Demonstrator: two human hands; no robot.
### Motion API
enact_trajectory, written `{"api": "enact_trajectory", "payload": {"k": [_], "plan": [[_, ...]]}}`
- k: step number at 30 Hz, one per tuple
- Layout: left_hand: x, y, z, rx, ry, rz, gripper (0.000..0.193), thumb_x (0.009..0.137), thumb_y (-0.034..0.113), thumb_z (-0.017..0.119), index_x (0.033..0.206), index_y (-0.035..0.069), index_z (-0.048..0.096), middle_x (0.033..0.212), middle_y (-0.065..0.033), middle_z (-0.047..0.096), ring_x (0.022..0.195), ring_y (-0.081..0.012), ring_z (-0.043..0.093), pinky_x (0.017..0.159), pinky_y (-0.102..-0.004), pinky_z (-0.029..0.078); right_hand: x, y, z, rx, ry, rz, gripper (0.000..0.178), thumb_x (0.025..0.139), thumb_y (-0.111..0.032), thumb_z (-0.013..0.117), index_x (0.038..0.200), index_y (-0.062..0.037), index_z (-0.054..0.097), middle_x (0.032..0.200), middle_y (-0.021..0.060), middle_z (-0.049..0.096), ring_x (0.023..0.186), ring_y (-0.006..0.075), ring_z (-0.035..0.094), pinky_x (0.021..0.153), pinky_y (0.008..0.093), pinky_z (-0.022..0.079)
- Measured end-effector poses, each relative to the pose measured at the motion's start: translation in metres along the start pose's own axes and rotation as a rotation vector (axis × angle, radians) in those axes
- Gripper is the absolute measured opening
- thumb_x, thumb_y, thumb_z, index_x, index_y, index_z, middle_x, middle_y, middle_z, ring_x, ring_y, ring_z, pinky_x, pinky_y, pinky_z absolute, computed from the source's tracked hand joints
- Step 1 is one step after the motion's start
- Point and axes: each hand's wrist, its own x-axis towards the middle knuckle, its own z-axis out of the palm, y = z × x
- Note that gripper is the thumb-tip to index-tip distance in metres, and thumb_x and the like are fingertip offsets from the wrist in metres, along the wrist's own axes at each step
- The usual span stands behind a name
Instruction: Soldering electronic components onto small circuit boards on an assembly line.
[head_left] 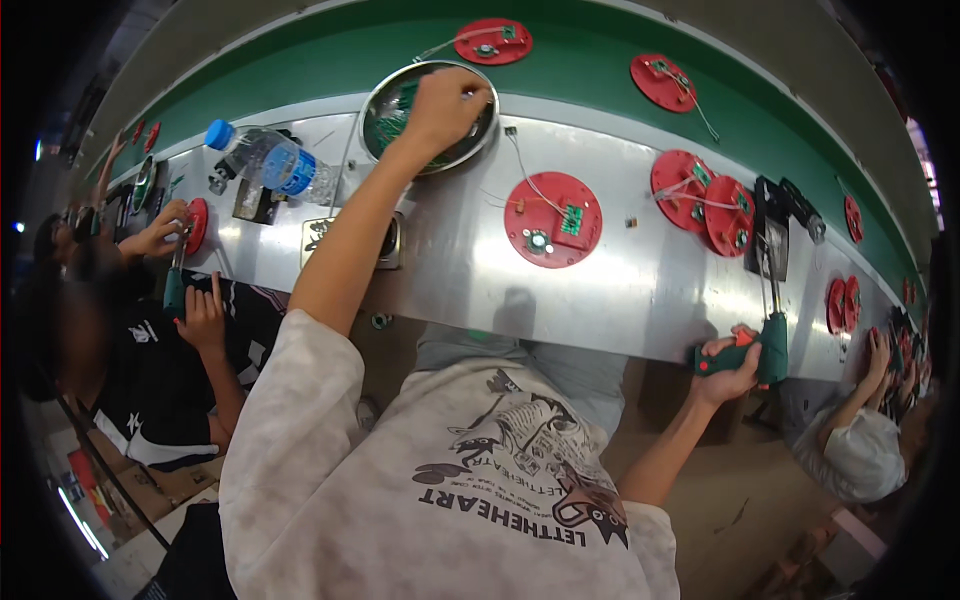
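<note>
Nearest, at two o'clock, the right hand (733,372) is wrapped round the handle of a green pistol-shaped power screwdriver with red accents (774,350), its thin shaft pointing ahead over the bench edge. At twelve o'clock on the shiny metal bench (460,270) lies a flat round red disc (530,203), bearing a green circuit board and a small round component; its pale wire trails loose to a little dark connector (511,131). By its look, board and component are already placed, while that wire end seems not yet settled. Two overlapping red discs with boards (728,232) lie at one o'clock. Farther, at eleven o'clock, the left hand (440,108) reaches into a round silvery metal bowl (470,156) holding green pieces under clear film. Its fingertips are hard to make out, so I cannot tell whether they pinch anything. The left forearm partly hides a metal fixture (316,240); the screwdriver's tip merges with dark clutter.
</note>
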Motion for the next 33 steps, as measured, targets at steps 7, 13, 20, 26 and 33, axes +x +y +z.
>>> {"api": "enact_trajectory", "payload": {"k": [7, 13, 20, 26, 33], "plan": [[-0.08, 0.093, -0.012, -0.197, -0.014, 0.158, 0.013, 0.085, 0.007, 0.07, 0.096, 0.001, 0.071, 0.084, -0.0135, 0.069, 0.074, -0.0294, 0.066, 0.069, -0.0387, 0.053, -0.074, -0.011, 0.042, -0.175, -0.452, -0.063, 0.046, 0.095, -0.021, 0.059, 0.129, 0.0085, 0.054, 0.109, 0.0205, 0.063, 0.056, 0.0173, 0.059, 0.048, 0.0281, 0.048], [-0.119, 0.105, 0.031, -0.201, 0.033, 0.231, 0.008, 0.079, 0.004, 0.069, 0.087, 0.003, 0.069, 0.081, -0.0115, 0.065, 0.074, -0.0301, 0.064, 0.066, -0.0408, 0.053, -0.089, -0.005, 0.072, -0.29, -0.698, 0.025, 0.035, 0.094, -0.006, 0.058, 0.125, 0.0088, 0.058, 0.107, 0.017, 0.067, 0.058, 0.0151, 0.06, 0.051, 0.027, 0.046], [-0.13, 0.086, 0.05, -0.127, 0.051, 0.245, 0.005, 0.078, 0.005, 0.069, 0.083, 0.004, 0.067, 0.078, -0.0096, 0.065, 0.07, -0.0289, 0.064, 0.061, -0.04, 0.053, -0.089, -0.005, 0.081, -0.292, -0.718, 0.09, 0.027, 0.094, -0.005, 0.057, 0.118, 0.0079, 0.06, 0.102, 0.0156, 0.065, 0.056, 0.0152, 0.059, 0.051, 0.0274, 0.046], [-0.131, 0.082, 0.053, -0.118, 0.079, 0.288, 0.009, 0.078, 0.003, 0.07, 0.086, 0.001, 0.068, 0.077, -0.0112, 0.067, 0.065, -0.0283, 0.063, 0.06, -0.0381, 0.051, -0.089, -0.003, 0.082, -0.297, -0.701, 0.138, 0.029, 0.095, -0.008, 0.057, 0.119, 0.0073, 0.059, 0.096, 0.0136, 0.062, 0.054, 0.0159, 0.058, 0.05, 0.0276, 0.045], [-0.132, 0.083, 0.052, -0.133, 0.102, 0.302, 0.008, 0.078, 0.003, 0.071, 0.085, 0.001, 0.068, 0.077, -0.0115, 0.067, 0.065, -0.0284, 0.063, 0.06, -0.0383, 0.051, -0.086, -0.004, 0.085, -0.256, -0.609, 0.224, 0.034, 0.094, -0.011, 0.058, 0.122, 0.0078, 0.057, 0.094, 0.0145, 0.062, 0.053, 0.0177, 0.058, 0.047, 0.0277, 0.046]]}}
